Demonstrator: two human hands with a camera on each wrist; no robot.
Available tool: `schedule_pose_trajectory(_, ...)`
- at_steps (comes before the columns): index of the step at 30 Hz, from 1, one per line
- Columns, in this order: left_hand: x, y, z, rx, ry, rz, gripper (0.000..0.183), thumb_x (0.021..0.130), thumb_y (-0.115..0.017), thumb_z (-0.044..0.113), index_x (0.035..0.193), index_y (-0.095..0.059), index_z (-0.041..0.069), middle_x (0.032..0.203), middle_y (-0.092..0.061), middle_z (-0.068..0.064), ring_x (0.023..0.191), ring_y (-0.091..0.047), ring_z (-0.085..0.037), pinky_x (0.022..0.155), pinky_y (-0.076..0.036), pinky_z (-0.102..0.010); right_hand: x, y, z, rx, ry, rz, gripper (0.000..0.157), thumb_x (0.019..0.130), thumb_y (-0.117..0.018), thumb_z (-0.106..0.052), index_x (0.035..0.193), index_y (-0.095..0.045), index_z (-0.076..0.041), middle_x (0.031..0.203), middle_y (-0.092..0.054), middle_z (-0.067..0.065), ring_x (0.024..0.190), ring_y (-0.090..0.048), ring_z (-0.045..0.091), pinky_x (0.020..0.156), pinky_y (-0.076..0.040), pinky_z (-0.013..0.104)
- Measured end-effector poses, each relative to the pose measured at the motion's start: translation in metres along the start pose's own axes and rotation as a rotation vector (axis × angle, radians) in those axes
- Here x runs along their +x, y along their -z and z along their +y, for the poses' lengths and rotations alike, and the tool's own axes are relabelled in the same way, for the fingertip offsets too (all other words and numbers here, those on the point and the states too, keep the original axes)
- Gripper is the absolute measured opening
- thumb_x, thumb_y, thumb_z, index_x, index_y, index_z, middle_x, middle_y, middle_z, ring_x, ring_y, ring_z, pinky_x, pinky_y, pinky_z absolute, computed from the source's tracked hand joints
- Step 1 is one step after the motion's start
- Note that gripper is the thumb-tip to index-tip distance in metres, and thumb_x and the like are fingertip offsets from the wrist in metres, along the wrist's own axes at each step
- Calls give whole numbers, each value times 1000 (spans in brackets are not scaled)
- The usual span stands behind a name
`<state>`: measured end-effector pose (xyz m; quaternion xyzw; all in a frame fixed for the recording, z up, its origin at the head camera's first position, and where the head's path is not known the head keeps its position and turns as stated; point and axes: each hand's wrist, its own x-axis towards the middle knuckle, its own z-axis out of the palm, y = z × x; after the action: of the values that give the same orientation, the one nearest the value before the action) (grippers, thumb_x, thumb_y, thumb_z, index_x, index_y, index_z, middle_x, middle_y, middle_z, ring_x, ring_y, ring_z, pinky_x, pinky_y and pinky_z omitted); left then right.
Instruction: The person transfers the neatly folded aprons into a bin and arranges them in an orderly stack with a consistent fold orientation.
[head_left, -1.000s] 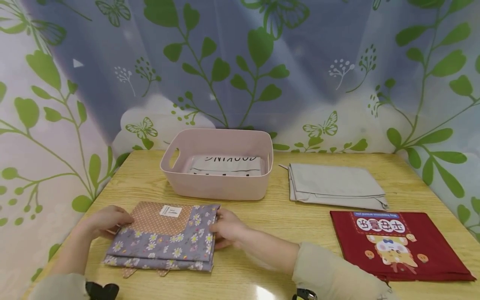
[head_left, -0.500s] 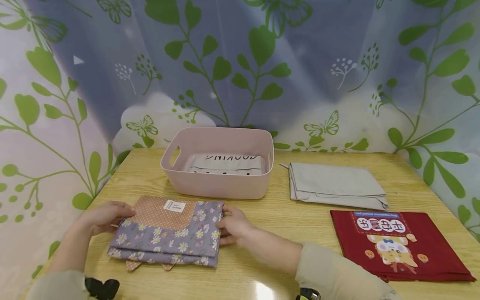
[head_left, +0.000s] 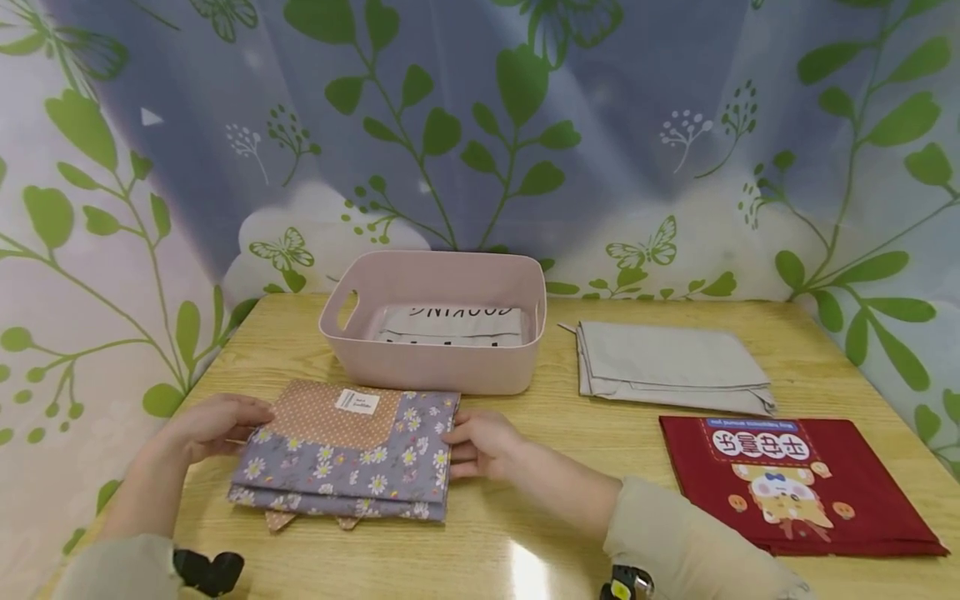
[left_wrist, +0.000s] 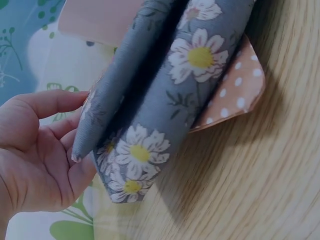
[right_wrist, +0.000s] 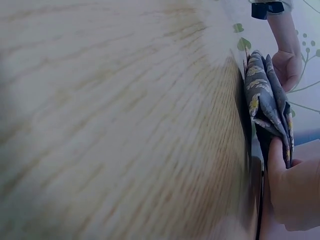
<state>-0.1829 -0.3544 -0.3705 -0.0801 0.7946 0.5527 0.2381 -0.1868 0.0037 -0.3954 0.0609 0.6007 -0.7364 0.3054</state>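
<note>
**Left hand and right hand are gripping the flowered cloth by opposite sides**

The cloth is lying folded and roughly level on the near left of the table; by its shadow in the left wrist view, it is probably hovering just above the wood. The left hand is pinching the left edge; the right hand is closing its thumb and fingers around the right edge. This two-sided hold is likely stopping the folds from sliding open and the middle from sagging. Two dotted tabs are poking out underneath, on the near side.

Just beyond, the bin is standing with its front wall facing the cloth; whether they are touching, I cannot tell. That wall is blocking any low, straight path inside, where a lettered cloth is lying flat. Off to the right, the grey cloth and, nearer, the red cloth are lying folded. Behind everything, a leafy curtain is hanging.
</note>
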Motion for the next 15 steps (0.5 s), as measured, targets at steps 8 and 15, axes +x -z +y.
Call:
schedule_pose_trajectory(8, 4, 1, 0, -47, 18, 20, 28, 91, -56, 17, 113, -54, 0, 84, -64, 6, 74, -62, -8, 63, -52, -26, 0, 3, -2, 57, -10, 15, 31, 88, -52, 6, 119, -52, 8, 101, -64, 24, 91, -65, 35, 80, -52, 47)
schedule_pose_trajectory(15, 4, 0, 4, -103, 44, 31, 9, 90, -57, 16, 97, -62, 13, 80, -65, 5, 72, -63, -9, 63, -53, -25, 0, 5, -5, 68, -2, 14, 27, 88, -52, 6, 115, -54, 7, 96, -66, 21, 88, -66, 33, 82, -51, 47)
